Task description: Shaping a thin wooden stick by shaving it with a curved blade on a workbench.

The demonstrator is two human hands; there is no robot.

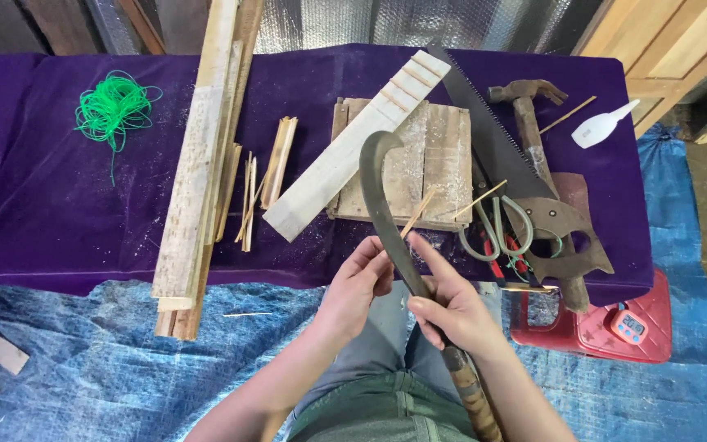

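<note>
My right hand (452, 307) grips the wooden handle of a curved billhook knife (380, 192), blade pointing up and away over the table edge. My left hand (359, 282) pinches a thin bamboo sliver (416, 213) against the blade's edge. Both hands hover above my lap, just in front of the purple-covered table (59, 205). The sliver's far end reaches over a small wooden block board (443, 160).
On the table lie long wooden slats (202, 164), split bamboo strips (276, 164), a notched white plank (353, 143), a hand saw (501, 155), a hammer (529, 123), scissors (497, 233), a white glue bottle (603, 124) and green cord (112, 106). A red stool with a timer (623, 327) stands right.
</note>
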